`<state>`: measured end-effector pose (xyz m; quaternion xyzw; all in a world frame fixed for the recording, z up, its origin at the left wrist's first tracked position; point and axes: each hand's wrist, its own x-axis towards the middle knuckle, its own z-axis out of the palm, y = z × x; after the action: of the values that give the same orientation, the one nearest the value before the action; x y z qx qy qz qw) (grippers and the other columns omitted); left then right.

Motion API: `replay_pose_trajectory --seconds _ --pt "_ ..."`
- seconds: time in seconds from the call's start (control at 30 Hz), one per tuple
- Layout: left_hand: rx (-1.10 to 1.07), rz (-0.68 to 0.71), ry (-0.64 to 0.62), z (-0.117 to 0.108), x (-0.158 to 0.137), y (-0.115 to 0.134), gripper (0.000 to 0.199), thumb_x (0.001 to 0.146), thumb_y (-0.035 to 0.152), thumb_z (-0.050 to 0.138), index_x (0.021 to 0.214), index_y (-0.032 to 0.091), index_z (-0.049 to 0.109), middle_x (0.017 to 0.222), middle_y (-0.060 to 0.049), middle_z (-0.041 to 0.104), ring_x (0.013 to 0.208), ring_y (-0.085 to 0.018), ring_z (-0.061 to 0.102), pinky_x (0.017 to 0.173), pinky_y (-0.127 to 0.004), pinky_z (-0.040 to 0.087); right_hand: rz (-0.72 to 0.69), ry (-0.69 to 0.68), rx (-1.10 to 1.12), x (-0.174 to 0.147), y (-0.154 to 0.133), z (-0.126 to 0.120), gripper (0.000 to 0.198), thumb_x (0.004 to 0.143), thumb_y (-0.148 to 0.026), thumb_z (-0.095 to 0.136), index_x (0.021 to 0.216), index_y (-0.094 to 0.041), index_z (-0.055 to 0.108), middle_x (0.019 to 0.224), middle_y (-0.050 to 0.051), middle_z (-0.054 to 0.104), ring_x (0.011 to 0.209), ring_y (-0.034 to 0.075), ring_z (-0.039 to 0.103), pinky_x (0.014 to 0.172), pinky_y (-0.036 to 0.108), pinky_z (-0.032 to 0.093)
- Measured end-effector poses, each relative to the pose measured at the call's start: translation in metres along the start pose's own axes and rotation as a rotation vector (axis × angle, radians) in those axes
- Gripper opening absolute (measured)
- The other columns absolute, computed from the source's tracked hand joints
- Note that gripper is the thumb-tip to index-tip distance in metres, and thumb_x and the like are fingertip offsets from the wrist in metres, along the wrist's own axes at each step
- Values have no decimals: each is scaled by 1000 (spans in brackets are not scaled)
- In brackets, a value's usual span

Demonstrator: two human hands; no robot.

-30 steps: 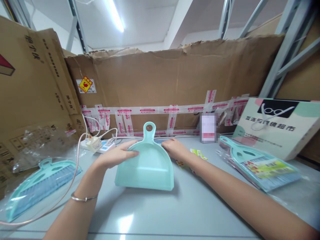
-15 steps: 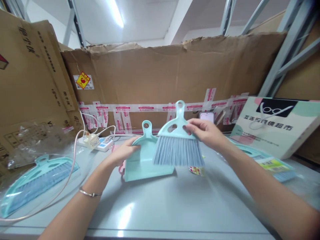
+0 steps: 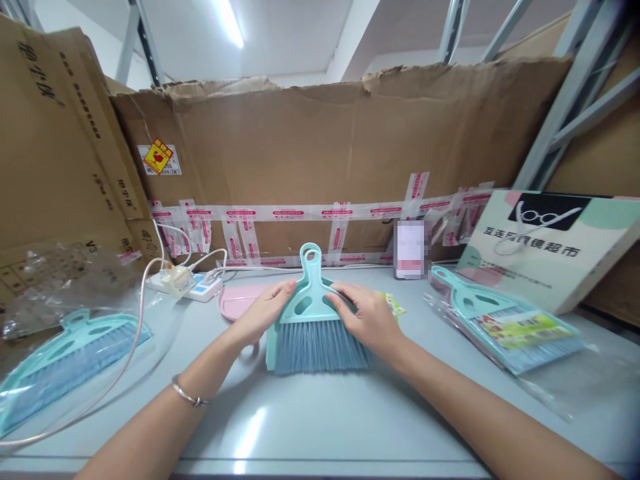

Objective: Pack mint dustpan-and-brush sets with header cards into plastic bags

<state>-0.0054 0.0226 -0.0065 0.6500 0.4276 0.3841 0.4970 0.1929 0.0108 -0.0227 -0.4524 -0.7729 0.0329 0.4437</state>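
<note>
A light-blue hand brush (image 3: 323, 343) with grey-blue bristles lies flat against the front of a matching dustpan (image 3: 271, 350), their looped handles lined up. Most of the dustpan is hidden behind the brush. My left hand (image 3: 266, 312) is closed on the dustpan's left side, its thumb near the handle. With its fingers round the right side of the brush head, my right hand (image 3: 367, 319) holds the brush. Behind my left hand lies a pink piece that looks like a dustpan (image 3: 235, 301). A yellow-green printed label (image 3: 393, 303) shows partly behind my right hand.
Bagged brush sets lie at the left (image 3: 75, 363) and right (image 3: 515, 327). A power strip (image 3: 203, 288) with a plug and cables sits at the back left. A phone (image 3: 410, 250) leans against the cardboard wall (image 3: 300, 147). A printed white box (image 3: 545, 250) stands at the right.
My right hand has brought the brush left and down onto the dustpan, so the two now overlap with handles aligned. My left hand still holds the dustpan, turned more upright.
</note>
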Motion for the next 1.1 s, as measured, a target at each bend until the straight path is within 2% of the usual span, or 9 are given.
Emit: replay_pose_trajectory --seconds 0.17,0.3,0.47,0.67,0.77,0.83,0.9,1.03,1.1 --pt "56 72 -10 1 1 -2 45 82 54 42 112 25 60 115 -3 62 112 -24 52 95 -35 37 -136 127 -44 -1 4 8 17 88 -29 43 87 -19 57 79 5 60 77 19 51 70 31 41" --pt "92 96 -39 3 0 1 46 80 50 49 118 26 55 120 -2 60 113 -24 50 95 -34 37 -214 193 -83 0 8 11 14 88 -26 45 88 -17 56 77 5 53 75 18 48 68 30 40" --pt "134 119 -53 5 -3 4 48 78 45 55 122 27 52 122 -2 58 111 -24 52 91 -32 40 -298 243 -197 1 12 10 12 88 -26 45 86 -17 54 73 5 51 72 18 46 66 30 40" --pt "130 114 21 8 -1 0 43 79 44 55 118 26 56 119 -1 61 109 -24 53 91 -32 39 -325 234 -247 3 13 11 14 88 -26 46 76 -19 49 68 4 49 68 18 47 62 29 39" --pt "119 104 44 10 0 -2 40 79 44 55 114 26 60 118 -1 61 109 -24 53 91 -32 39 -260 211 -193 2 11 10 13 87 -27 46 77 -19 47 72 4 50 70 18 48 63 30 40" --pt "110 100 50 10 0 -2 38 78 44 55 112 25 61 118 -1 62 108 -23 54 90 -32 39 -170 212 -99 2 10 9 11 85 -30 50 86 -19 48 81 6 52 76 19 50 67 32 42" --pt "110 101 52 10 -1 -2 38 78 43 55 111 25 61 117 -2 62 107 -23 54 89 -32 40 -47 183 39 3 10 9 22 81 -34 54 97 -19 48 92 8 53 82 19 51 72 34 43" --pt "142 94 5 12 -2 0 40 79 44 53 113 24 61 111 -2 64 102 -23 55 86 -32 40 249 -106 473 13 13 7 35 79 -39 54 109 -21 47 97 6 59 87 18 56 74 33 45" --pt "173 89 -25 14 -3 0 41 79 45 52 113 24 60 105 -2 65 98 -22 56 83 -31 41 299 -252 658 19 14 7 34 80 -41 52 108 -21 49 92 4 60 85 17 58 72 30 46"
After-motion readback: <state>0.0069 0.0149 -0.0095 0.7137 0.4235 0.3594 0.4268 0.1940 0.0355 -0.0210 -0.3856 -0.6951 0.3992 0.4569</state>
